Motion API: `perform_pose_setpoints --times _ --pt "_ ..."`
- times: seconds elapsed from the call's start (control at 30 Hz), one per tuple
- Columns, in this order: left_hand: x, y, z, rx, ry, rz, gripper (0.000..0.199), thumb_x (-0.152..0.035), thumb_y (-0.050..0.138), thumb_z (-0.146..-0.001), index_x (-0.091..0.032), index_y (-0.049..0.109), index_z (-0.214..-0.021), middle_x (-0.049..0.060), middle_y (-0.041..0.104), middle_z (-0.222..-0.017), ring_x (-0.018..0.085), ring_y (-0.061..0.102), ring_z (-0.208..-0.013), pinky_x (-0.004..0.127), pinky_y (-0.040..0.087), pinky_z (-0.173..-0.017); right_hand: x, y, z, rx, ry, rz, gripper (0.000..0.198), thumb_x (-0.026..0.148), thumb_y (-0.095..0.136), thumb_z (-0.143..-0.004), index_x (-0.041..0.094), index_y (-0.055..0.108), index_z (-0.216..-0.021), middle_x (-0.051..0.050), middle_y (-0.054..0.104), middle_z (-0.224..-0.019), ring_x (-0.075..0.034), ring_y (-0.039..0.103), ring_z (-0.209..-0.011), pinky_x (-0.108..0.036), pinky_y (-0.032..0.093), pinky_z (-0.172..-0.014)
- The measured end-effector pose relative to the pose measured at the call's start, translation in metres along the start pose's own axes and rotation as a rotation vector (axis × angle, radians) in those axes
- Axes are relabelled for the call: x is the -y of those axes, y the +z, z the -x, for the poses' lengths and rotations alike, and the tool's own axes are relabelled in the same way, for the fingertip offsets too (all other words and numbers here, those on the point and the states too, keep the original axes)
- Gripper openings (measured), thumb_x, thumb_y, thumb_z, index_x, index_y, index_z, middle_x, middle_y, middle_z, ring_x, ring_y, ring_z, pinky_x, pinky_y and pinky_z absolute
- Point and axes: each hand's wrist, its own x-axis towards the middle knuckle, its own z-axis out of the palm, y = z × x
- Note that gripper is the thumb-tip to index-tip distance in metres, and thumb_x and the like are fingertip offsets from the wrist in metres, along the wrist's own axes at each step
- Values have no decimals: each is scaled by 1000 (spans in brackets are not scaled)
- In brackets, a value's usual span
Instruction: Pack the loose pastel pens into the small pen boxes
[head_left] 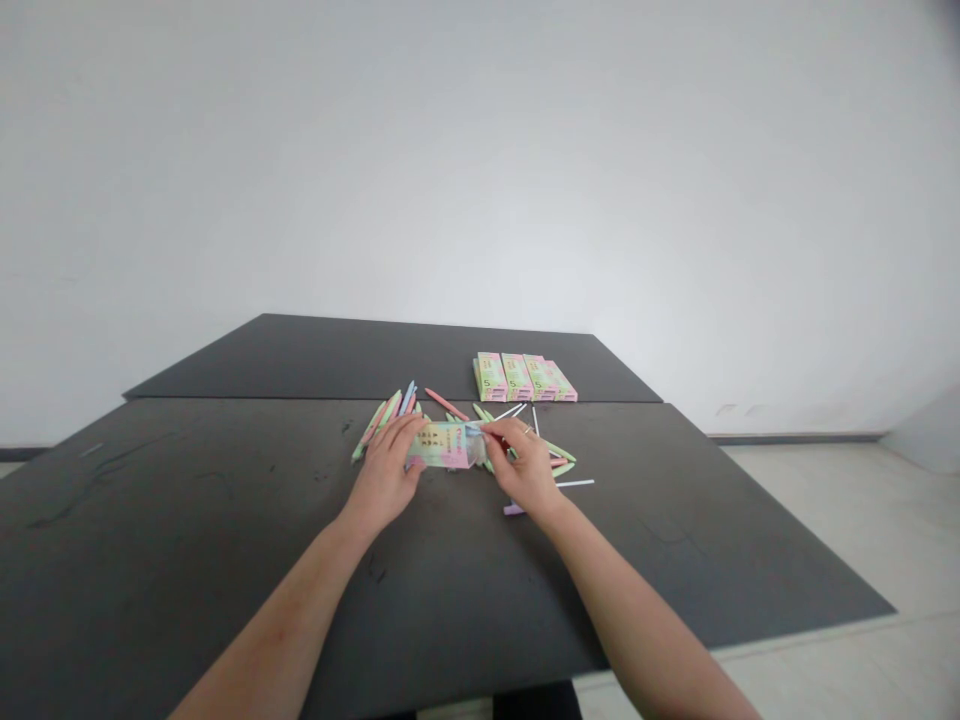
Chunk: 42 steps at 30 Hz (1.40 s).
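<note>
A small printed box (444, 445) in green, yellow and pink lies across the middle of the table, just above its surface. My left hand (386, 465) is closed on its left end, thumb below and fingers above. At the right end, where clear, bluish material shows, my right hand (525, 462) is pinched. Its fingertips hide what they hold. Around and behind the hands lie loose slim pens in green, pink and blue, with a green pen (376, 425) at the left and a red pen (445, 403) behind the box.
Several similar printed boxes (517, 378) stand grouped at the back right of the dark table (187, 540). White sticks, one being a white stick (576, 483), and a purple piece (513, 510) lie near my right hand. A pale wall (480, 180) rises behind.
</note>
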Motion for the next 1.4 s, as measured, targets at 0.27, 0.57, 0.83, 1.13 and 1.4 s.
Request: perform_pose_setpoints --times 0.27,0.57,0.83,1.13,1.4 --pt "2 1 0 6 6 -6 54 -11 50 -77 -19 46 -130 12 51 -137 28 43 -132 51 33 -113 -4 4 1 -13 -7 14 15 15 55 -90 21 66 -99 -7 65 -90 -18 63 -84 -31 53 -75" --pt "-1 -1 0 6 14 -8 55 -11 50 -77 -20 45 -131 11 52 -137 28 44 -131 52 34 -112 -7 8 3 -15 24 105 13 21 59 -89 22 70 -95 -7 63 -91 -19 62 -86 -33 54 -76" --pt "-2 -1 0 5 24 -6 53 -13 51 -77 -20 46 -130 12 52 -136 28 45 -131 50 34 -111 -7 9 2 -13 29 118 8 20 62 -87 21 69 -92 -7 62 -89 -19 60 -85 -32 51 -77" --pt "-3 -1 0 16 30 -2 53 -12 50 -79 -20 44 -131 12 51 -137 28 44 -131 52 32 -112 -7 11 2 0 49 129 5 21 63 -86 22 68 -86 -5 59 -88 -19 59 -84 -31 50 -73" --pt "-6 -2 -1 16 22 25 54 -11 49 -78 -20 45 -130 12 52 -136 28 44 -131 52 33 -111 -6 13 1 18 68 152 5 20 61 -86 22 66 -84 -5 57 -87 -19 58 -83 -30 48 -72"
